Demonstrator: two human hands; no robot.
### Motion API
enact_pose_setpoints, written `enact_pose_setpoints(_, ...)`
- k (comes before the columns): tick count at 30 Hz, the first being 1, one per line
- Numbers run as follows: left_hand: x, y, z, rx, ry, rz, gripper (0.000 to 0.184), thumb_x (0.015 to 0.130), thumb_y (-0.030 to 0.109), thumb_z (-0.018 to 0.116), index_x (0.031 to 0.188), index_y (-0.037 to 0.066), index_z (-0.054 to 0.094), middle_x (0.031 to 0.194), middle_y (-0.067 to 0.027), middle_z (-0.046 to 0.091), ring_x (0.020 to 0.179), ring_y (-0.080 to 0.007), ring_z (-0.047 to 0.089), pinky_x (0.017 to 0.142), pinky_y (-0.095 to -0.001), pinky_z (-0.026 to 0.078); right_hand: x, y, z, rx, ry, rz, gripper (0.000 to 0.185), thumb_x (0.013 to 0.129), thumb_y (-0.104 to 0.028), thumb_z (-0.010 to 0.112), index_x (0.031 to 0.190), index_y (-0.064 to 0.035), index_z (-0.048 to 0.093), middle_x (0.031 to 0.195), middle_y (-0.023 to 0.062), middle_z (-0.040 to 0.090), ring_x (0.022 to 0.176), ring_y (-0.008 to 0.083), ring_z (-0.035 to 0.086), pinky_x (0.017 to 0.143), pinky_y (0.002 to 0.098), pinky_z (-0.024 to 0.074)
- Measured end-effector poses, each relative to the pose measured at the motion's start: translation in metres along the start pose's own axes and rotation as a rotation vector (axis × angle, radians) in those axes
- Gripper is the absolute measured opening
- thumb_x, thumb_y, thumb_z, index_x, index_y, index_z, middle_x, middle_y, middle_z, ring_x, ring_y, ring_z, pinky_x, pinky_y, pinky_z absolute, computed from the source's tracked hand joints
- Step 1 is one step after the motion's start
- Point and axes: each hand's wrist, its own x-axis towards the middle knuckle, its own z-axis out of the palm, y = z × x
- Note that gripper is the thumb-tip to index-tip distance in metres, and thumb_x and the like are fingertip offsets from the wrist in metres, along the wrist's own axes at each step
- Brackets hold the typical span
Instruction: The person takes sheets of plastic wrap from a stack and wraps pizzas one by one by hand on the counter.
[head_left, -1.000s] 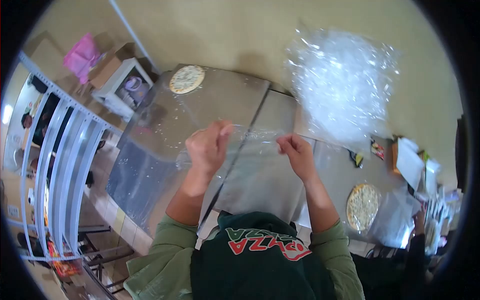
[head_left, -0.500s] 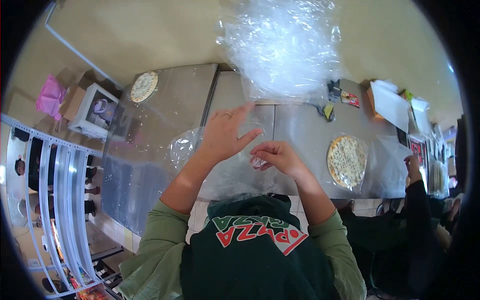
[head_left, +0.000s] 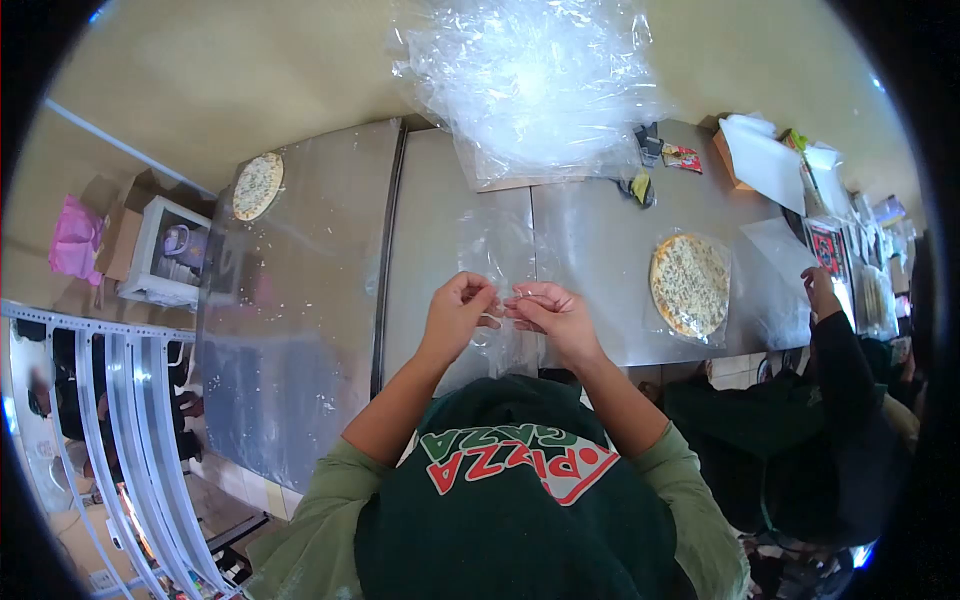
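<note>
A clear plastic bag [head_left: 497, 235] lies over the metal table in front of me. My left hand [head_left: 463, 312] pinches one part of its near edge. Close beside it, my right hand [head_left: 552, 318] pinches the plastic too, fingertips almost meeting those of the left. The bag's outline is hard to make out against the metal. To the right of my hands, a pizza [head_left: 691, 287] topped with white shreds lies inside a clear bag. Another pizza [head_left: 258, 187] sits at the far left corner of the table, apart from both hands.
A big heap of clear plastic bags [head_left: 530, 95] stands at the back by the wall. Small packets [head_left: 682, 158] lie right of it. White shreds dot the left metal tabletop [head_left: 300, 300]. At right, a co-worker's hand [head_left: 820, 290] touches another plastic sheet [head_left: 775, 275].
My left hand has come down from its raised, spread pose and now pinches the plastic beside my right hand. The bag has shifted to lie between and beyond both hands.
</note>
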Motion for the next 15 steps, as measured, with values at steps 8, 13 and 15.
enact_pose_setpoints(8, -0.001, -0.006, -0.08, -0.959, -0.297, -0.18, 0.022, 0.093, 0.026, 0.041, 0.084, 0.008, 0.052, 0.071, -0.0047, 0.054, 0.071, -0.0201, 0.056, 0.067, -0.0367, 0.049, 0.017, 0.028, -0.054, -0.392, 0.263, -0.207, 0.007, 0.078, -0.002, 0.053, 0.083, -0.0035, 0.058, 0.075, 0.0022, 0.059, 0.062, 0.0094, 0.054, 0.059, 0.0243, 0.0454)
enact_pose_setpoints(13, 0.012, -0.037, -0.081, -0.311, 0.072, 0.045, 0.033, 0.094, 0.036, 0.039, 0.069, 0.015, 0.042, 0.057, 0.0021, 0.039, 0.056, -0.012, 0.043, 0.053, -0.0312, 0.036, 0.04, 0.022, 0.006, 0.257, 0.305, -0.131, 0.009, 0.078, -0.007, 0.045, 0.077, -0.007, 0.053, 0.068, 0.0018, 0.054, 0.061, 0.0114, 0.051, 0.062, 0.0242, 0.0427)
enact_pose_setpoints(15, 0.009, -0.032, -0.084, -0.399, 0.099, -0.068, 0.036, 0.092, 0.042, 0.039, 0.067, 0.016, 0.04, 0.053, 0.0036, 0.035, 0.05, -0.0094, 0.039, 0.048, -0.0281, 0.033, 0.021, 0.032, 0.064, 0.342, 0.077, -0.03, 0.009, 0.077, -0.009, 0.043, 0.081, -0.0079, 0.051, 0.067, 0.0034, 0.051, 0.057, 0.0134, 0.048, 0.056, 0.0246, 0.0405)
